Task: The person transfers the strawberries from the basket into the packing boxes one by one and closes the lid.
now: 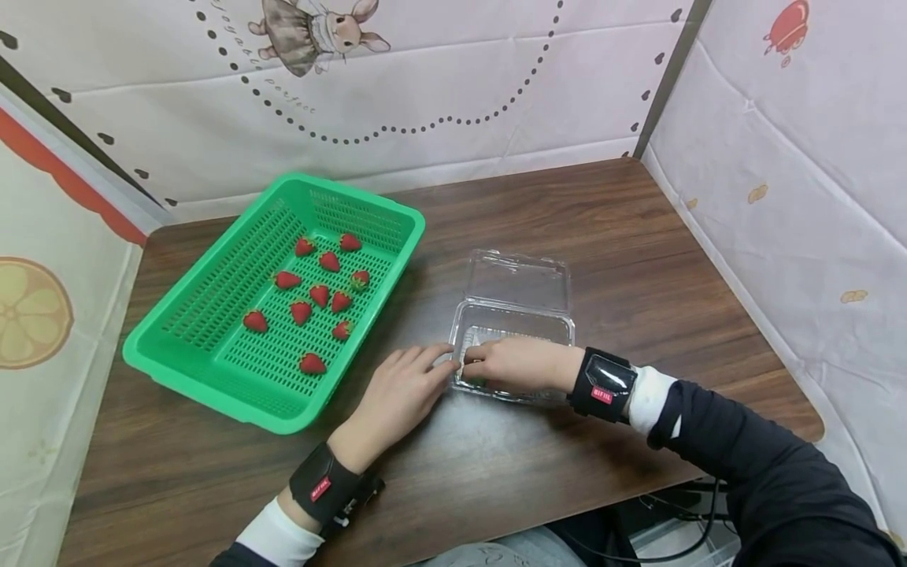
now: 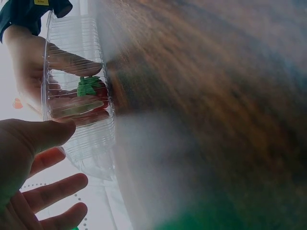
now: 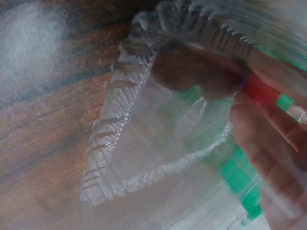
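Observation:
A clear plastic clamshell box (image 1: 520, 327) lies open on the table, its lid (image 1: 519, 281) folded back. My right hand (image 1: 476, 364) reaches into the box's near left corner and pinches a red strawberry (image 2: 92, 89) with a green cap; the same strawberry (image 3: 259, 89) shows red between my fingertips in the right wrist view. My left hand (image 1: 435, 358) lies flat on the table with straight fingers, its tips against the box's left wall. It holds nothing.
A green slotted basket (image 1: 212, 268) with several strawberries (image 1: 320, 295) stands at the left of the brown wooden table (image 1: 638, 252). Printed cloth screens close in the back and both sides. The table's front edge is near my forearms.

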